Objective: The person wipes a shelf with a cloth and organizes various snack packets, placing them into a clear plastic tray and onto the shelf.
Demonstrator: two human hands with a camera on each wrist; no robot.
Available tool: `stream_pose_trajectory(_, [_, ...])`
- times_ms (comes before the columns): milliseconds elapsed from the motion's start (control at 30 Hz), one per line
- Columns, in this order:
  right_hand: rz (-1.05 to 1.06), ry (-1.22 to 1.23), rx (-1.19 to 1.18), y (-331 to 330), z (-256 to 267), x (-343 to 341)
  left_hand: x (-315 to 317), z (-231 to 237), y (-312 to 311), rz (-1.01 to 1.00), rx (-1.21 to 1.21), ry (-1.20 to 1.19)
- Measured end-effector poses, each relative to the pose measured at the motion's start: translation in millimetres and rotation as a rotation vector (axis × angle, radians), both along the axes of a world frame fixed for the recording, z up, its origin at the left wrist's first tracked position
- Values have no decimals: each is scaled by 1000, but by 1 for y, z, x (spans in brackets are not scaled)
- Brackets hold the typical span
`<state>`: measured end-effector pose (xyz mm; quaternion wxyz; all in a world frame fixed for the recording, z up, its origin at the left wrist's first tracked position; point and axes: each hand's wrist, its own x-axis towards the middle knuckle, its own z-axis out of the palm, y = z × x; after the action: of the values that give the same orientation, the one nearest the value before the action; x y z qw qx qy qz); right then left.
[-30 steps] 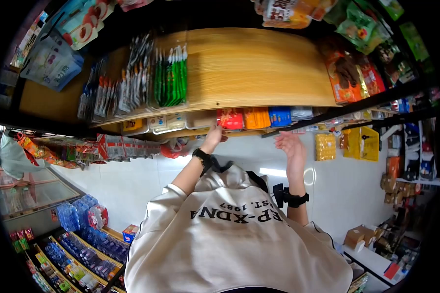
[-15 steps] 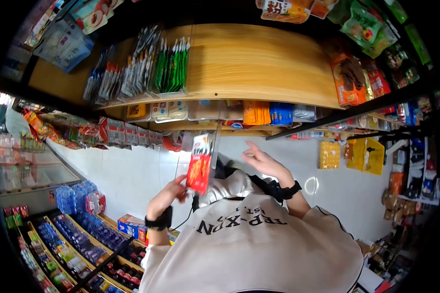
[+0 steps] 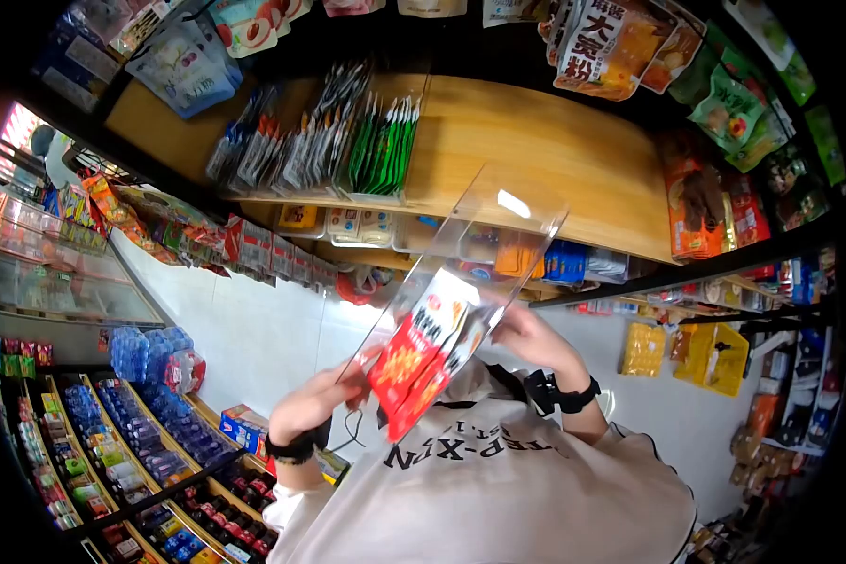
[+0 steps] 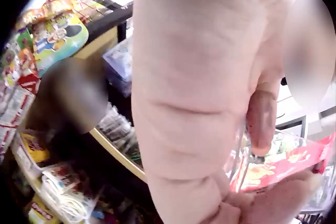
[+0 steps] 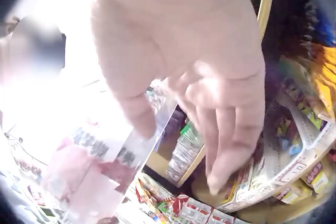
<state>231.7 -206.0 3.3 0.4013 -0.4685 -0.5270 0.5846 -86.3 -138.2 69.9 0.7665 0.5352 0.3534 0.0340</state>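
A long clear plastic box (image 3: 526,211) with red snack packets (image 3: 414,362) at its near end is held slanted in front of the chest. My left hand (image 3: 320,404) grips its near left side; in the left wrist view the fingers of that hand (image 4: 194,103) curl beside the box and a red packet (image 4: 289,169). On the box's right side is my right hand (image 3: 540,343), partly behind the clear wall. The right wrist view shows this hand (image 5: 184,50) with fingers extended and its thumb beside the box edge; firm contact cannot be made out.
Beyond the box is a wooden shelf (image 3: 536,141) with green packets (image 3: 385,150) at left and orange packs (image 3: 691,211) at right. Below it, a lower shelf holds blue packets (image 3: 566,261). Drink racks stand at lower left; a yellow basket (image 3: 714,359) is at right.
The box with red packets has come out from the lower shelf in my left hand, then tilted over to the right. My right hand has moved to the box's right side. The head view has shifted.
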Motion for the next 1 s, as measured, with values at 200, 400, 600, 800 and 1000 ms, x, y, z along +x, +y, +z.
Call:
stream_pose_trajectory(200, [-565,128,150,10,33,8,97,-10,61,101,87,-120])
stream_pose_trajectory(400, [-475,-98,195,50,21,-8,148,-14,104,103,217,-50])
stream_pose_trajectory(600, [-520,-173,73,93,43,-2,164,-30,116,200,252,-26])
stream_pose_trajectory(800, [-545,-25,137,125,11,2,170,-37,135,234,313,-8])
stream_pose_trajectory(1000, [-622,22,45,135,8,-6,160,-52,143,147,666,61])
